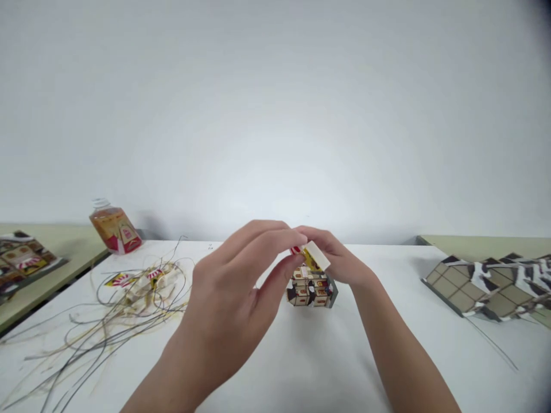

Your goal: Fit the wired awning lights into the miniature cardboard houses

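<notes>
My left hand reaches in with thumb and index finger pinched on a small printed piece, red-striped and yellow with a white edge. Just beneath it is a small model house with beige, windowed walls and a grey edge. The house appears held off the white table, its upper part covered by the hands. Curled behind the house and the piece, my right hand seems to grip the house; most of its fingertips are hidden.
At left on the white table lies a tangle of dark and yellowish cords with striped printed pieces. Behind it a bottle of orange liquid stands tilted in view. Several similar houses line the right; another sits far left.
</notes>
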